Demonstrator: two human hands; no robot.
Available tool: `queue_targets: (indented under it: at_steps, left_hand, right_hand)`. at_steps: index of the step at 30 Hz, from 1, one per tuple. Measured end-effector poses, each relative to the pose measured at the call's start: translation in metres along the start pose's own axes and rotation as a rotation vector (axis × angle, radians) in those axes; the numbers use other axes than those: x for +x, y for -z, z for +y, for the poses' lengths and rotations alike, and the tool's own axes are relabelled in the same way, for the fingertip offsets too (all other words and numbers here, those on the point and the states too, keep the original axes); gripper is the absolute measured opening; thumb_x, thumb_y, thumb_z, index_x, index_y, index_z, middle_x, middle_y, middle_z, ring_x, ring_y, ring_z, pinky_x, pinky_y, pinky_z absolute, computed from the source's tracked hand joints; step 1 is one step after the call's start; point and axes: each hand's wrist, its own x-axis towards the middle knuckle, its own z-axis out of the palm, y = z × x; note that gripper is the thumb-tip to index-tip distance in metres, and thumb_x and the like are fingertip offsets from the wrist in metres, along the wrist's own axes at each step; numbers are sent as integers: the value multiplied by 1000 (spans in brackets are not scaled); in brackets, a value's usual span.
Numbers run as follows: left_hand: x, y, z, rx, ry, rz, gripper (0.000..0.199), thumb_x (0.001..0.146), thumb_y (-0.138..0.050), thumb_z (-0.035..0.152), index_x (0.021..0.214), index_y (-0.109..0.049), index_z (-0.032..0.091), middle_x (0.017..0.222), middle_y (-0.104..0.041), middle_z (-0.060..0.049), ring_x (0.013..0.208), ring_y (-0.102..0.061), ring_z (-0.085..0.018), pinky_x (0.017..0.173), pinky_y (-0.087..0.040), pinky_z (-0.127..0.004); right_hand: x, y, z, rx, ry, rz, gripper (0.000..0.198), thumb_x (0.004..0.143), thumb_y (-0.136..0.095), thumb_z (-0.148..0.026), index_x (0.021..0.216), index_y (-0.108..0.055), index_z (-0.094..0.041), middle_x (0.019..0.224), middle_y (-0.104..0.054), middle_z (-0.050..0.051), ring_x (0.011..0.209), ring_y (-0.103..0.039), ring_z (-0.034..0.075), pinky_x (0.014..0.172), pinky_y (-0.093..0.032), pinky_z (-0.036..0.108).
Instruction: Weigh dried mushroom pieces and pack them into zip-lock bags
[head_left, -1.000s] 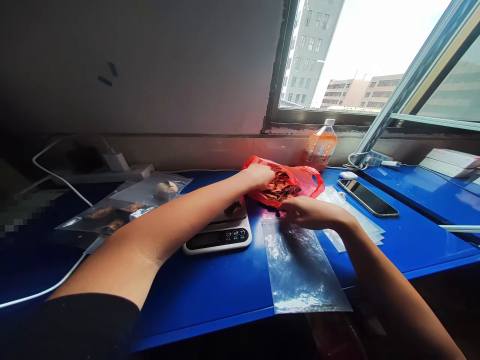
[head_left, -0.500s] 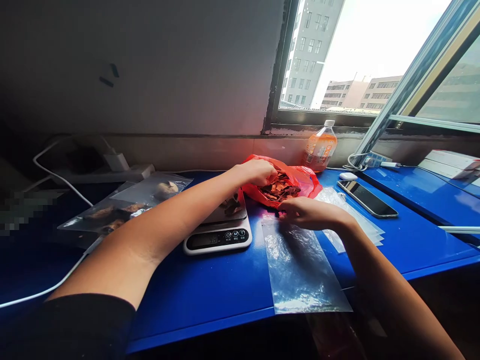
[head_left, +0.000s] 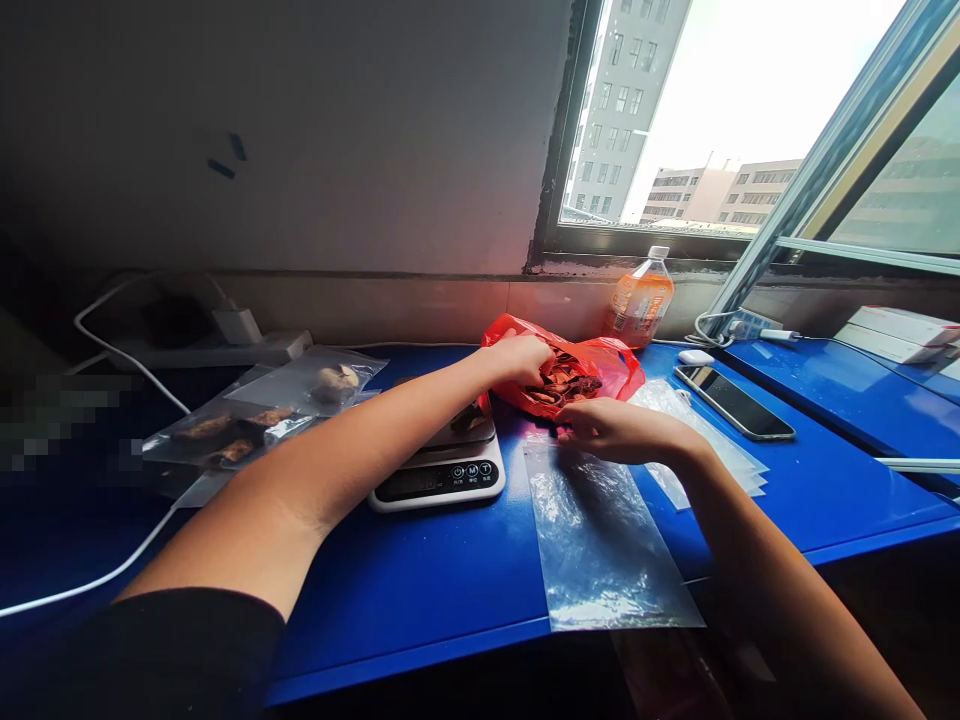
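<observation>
A red plastic bag point(head_left: 622, 370) lies open on the blue table, holding dark reddish-brown dried slices point(head_left: 566, 382). My left hand point(head_left: 525, 358) reaches into its mouth, fingers curled down among the slices; the fingertips are partly hidden. With bent fingers, my right hand point(head_left: 611, 428) pinches the near rim of the bag. Below it, a flat clear plastic bag point(head_left: 611, 540) extends to the table's front edge. Left of that stands a white digital scale point(head_left: 437, 487) carrying some dark dried pieces point(head_left: 469, 418). My left forearm covers part of the scale, and its display is too dim to read.
Clear bags with dried pieces point(head_left: 262, 420) lie at left by a white cable point(head_left: 127, 560) and power strip point(head_left: 277, 345). Flat plastic bags point(head_left: 697, 450), a phone point(head_left: 735, 403) and an earphone case point(head_left: 695, 356) are right. An orange drink bottle point(head_left: 641, 300) stands behind.
My left hand has dipped slightly lower into the red bag, its fingers further among the slices. My right hand keeps its grip on the rim.
</observation>
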Motion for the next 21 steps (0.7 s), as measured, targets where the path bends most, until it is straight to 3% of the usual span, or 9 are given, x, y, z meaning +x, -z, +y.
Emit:
queue_targets:
  at_steps: [11, 16, 21]
  left_hand:
    - [0, 4, -2, -17, 72, 61, 19, 75, -65, 16, 91, -74, 14, 85, -73, -10, 82, -68, -25, 70, -47, -29]
    - [17, 5, 14, -41, 51, 22, 22, 91, -60, 28, 108, -66, 15, 110, -67, -10, 102, -64, -24, 88, -52, -40]
    - [31, 0, 26, -101, 99, -78, 32, 94, -59, 37, 118, -61, 16, 120, -62, -8, 103, -62, -24, 87, -55, -41]
  right_hand:
    - [-1, -1, -2, 0, -5, 18, 18, 90, -48, -29, 91, -63, -18, 84, -66, 6, 67, -53, 15, 61, -40, 29]
    - [0, -1, -2, 12, -19, 14, 20, 90, -50, -29, 96, -63, -16, 88, -68, 8, 71, -55, 17, 63, -41, 30]
    - [0, 1, -4, 5, -5, 2, 18, 91, -50, -28, 95, -62, -16, 85, -66, 6, 67, -54, 15, 60, -39, 28]
